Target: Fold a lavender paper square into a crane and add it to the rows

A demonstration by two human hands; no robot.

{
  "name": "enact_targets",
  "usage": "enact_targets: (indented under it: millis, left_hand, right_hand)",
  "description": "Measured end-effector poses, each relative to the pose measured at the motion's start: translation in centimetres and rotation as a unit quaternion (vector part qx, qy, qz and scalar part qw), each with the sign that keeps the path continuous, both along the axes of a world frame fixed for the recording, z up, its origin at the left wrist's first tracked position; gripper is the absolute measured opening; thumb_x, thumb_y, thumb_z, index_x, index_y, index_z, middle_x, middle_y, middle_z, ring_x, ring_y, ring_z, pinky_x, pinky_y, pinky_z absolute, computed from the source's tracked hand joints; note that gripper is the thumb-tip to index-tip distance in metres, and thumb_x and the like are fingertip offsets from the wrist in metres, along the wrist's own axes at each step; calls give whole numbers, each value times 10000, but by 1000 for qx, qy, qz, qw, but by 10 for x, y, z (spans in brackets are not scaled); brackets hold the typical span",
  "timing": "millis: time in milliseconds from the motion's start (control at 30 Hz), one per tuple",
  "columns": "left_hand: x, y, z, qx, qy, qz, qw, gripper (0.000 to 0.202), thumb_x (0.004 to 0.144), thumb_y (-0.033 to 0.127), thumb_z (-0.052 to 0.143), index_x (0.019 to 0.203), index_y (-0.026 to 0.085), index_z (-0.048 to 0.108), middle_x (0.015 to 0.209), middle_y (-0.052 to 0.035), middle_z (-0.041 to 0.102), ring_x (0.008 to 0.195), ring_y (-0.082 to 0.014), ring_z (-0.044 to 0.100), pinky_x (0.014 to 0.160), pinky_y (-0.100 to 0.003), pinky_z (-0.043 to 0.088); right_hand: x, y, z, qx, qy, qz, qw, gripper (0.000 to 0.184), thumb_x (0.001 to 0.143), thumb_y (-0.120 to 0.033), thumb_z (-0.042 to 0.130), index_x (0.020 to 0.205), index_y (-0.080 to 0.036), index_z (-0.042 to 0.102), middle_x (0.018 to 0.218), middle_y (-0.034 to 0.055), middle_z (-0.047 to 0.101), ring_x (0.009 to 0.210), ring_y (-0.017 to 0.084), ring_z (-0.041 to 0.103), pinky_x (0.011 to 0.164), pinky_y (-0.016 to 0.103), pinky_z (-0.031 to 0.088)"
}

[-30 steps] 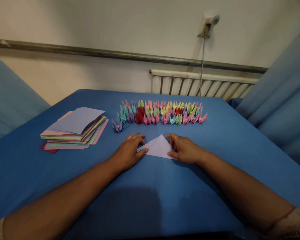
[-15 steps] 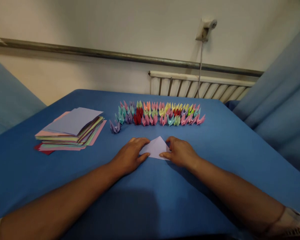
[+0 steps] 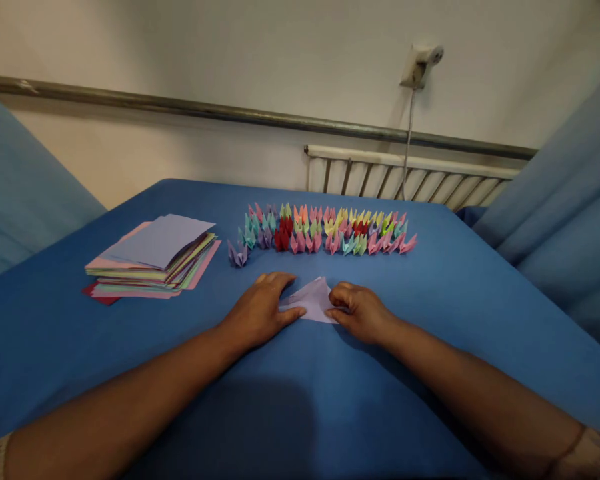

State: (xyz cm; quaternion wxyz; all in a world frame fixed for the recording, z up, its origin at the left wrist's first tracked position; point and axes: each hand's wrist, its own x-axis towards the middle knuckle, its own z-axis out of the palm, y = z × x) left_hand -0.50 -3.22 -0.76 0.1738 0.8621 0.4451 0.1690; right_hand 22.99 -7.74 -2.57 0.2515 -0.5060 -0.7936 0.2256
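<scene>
A small lilac sheet of origami paper [image 3: 314,301], folded to a pointed shape, lies on the blue-covered table between my hands. My left hand [image 3: 265,308] holds its left corner, thumb on the near edge and fingers apart along the far side. At the right side my right hand [image 3: 357,308] pinches the paper between thumb and curled fingers, and a flap there is slightly raised. Beyond my hands stand rows of folded paper cranes [image 3: 333,243] in many colours. A single purple crane [image 3: 238,255] sits at the front left of the rows.
To the left lies a stack of coloured paper sheets [image 3: 160,241], lilac on top, with a red sheet [image 3: 103,295] sticking out below. Blue curtains [image 3: 575,180] hang at both sides. Behind the table [image 3: 200,407] are a wall rail [image 3: 260,117], a radiator and a socket with a cord.
My right fingers have curled in and closed on the paper's right side, whose flap now lifts and bends. My left thumb has slid slightly inward. The view has shifted a little.
</scene>
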Motion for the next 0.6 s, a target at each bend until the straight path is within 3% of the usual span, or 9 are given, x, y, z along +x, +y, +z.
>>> enact_targets:
  millis: [133, 333, 600]
  left_hand:
    - [1, 0, 2, -29, -19, -1, 999, 710, 750, 548, 665, 1339, 188, 500, 1249, -126, 600, 1148, -320, 520, 966, -439, 414]
    - [4, -3, 5, -48, -12, 12, 999, 623, 739, 401, 702, 1306, 208, 531, 1061, -73, 675, 979, -272, 611, 893, -390, 452]
    - [4, -5, 11, -63, 50, 17, 997, 566, 803, 404, 625, 1318, 188, 531, 1253, -95, 632, 1085, -274, 610, 936, -359, 437]
  right_hand:
    - [1, -2, 2, 34, 46, 37, 998, 74, 844, -174, 597, 810, -216, 546, 798, -11, 530, 718, 133, 512, 660, 259, 386]
    - [3, -3, 6, 29, 46, 76, 996, 103, 837, -161, 591, 918, -217, 561, 975, 29, 568, 869, 161, 560, 786, 294, 448]
    - [-3, -3, 2, -11, -34, -113, 993, 389, 813, -285, 650, 1164, -170, 526, 1080, 94, 605, 983, 225, 580, 864, 378, 454]
